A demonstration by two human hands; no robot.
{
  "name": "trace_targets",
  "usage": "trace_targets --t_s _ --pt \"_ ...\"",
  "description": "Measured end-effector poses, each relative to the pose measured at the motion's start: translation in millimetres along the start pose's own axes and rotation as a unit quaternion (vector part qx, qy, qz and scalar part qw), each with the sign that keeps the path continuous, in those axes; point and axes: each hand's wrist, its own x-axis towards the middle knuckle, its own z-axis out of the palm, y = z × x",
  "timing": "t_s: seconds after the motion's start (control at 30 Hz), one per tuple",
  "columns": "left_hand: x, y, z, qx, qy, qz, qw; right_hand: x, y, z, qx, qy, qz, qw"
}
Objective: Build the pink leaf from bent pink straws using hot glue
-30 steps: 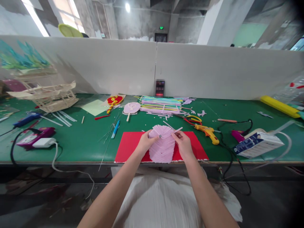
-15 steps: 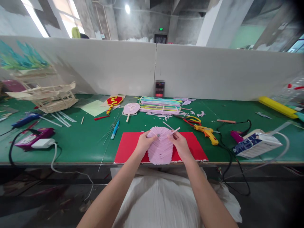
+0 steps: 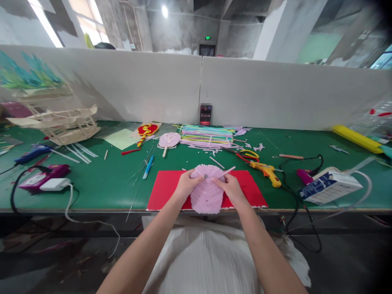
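A pale pink, rounded piece (image 3: pixel 207 196) built of overlapping strips in a chevron pattern is held between my hands over a red board (image 3: pixel 167 188). My left hand (image 3: pixel 187 182) grips its left edge, thumb on the front near a small grey spot. On the right edge, my right hand (image 3: pixel 229 185) pinches the piece, its thumb lying on the front surface. A narrow pink strip (image 3: pixel 229 170) sticks out past the upper right edge by my right fingers. The fingers behind the piece are hidden.
Behind the board lie bundled coloured strips (image 3: pixel 208 136), a pink fan shape (image 3: pixel 169 141) and a red-yellow one (image 3: pixel 147 130). Pliers (image 3: pixel 248 155) and a yellow glue gun (image 3: pixel 267 172) are to the right; a blue pen-like tool (image 3: pixel 148 167) is left. A white box (image 3: pixel 332 188) stands far right.
My right thumb has moved inward onto the front of the piece. The strip at the upper right has shifted slightly rightward. My left hand keeps its hold.
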Motion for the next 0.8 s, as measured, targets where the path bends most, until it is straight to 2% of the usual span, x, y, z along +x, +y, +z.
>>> trace_targets --t_s 0.13,0.33,0.5,0.8 --pt "0.9 -0.7 -0.4 0.031 -0.012 0.031 0.999 0.7 0.7 -0.6 -0.029 0.012 0.012 0.999" --pt "0.3 1.4 -1.8 -0.01 0.051 0.035 0.998 2.6 4.0 -1.9 -0.025 0.032 0.013 0.999" --pt "0.6 3.6 -2.4 -0.061 0.062 0.048 0.995 2.8 5.3 -2.1 -0.023 0.031 0.014 0.999" --pt "1.0 1.6 -4.0 -0.052 0.077 0.058 0.994 3.0 4.0 -1.8 -0.03 0.033 0.022 0.999"
